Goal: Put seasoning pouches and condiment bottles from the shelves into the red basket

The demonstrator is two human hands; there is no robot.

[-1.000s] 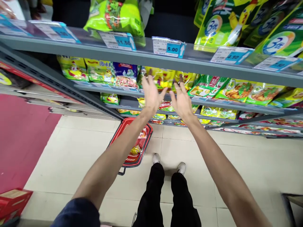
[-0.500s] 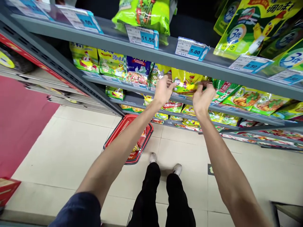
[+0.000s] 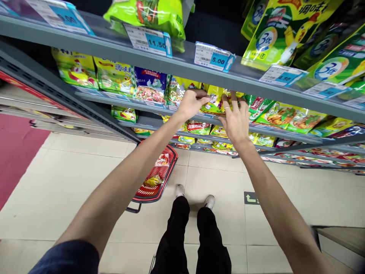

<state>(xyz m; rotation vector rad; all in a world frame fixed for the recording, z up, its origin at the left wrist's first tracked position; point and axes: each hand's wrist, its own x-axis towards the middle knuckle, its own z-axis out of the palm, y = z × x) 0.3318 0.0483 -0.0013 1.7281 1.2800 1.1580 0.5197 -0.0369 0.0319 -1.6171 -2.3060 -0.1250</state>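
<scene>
Both hands meet on the yellow seasoning packet (image 3: pixel 216 102) standing on the grey steel shelf (image 3: pixel 94 95): our left hand (image 3: pixel 193 103) half-curled over its top edge, our right hand (image 3: pixel 234 118) spread across its front; we cannot tell how firm either hold is

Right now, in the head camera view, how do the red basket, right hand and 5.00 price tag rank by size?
Largest: the red shopping basket. Then the right hand and the 5.00 price tag, which look alike; I can't rank those two.

Glossy plastic seasoning pkts (image 3: pixel 215 104), matt metal shelf (image 3: pixel 182 65), smooth paper price tags (image 3: pixel 213 57)
</scene>
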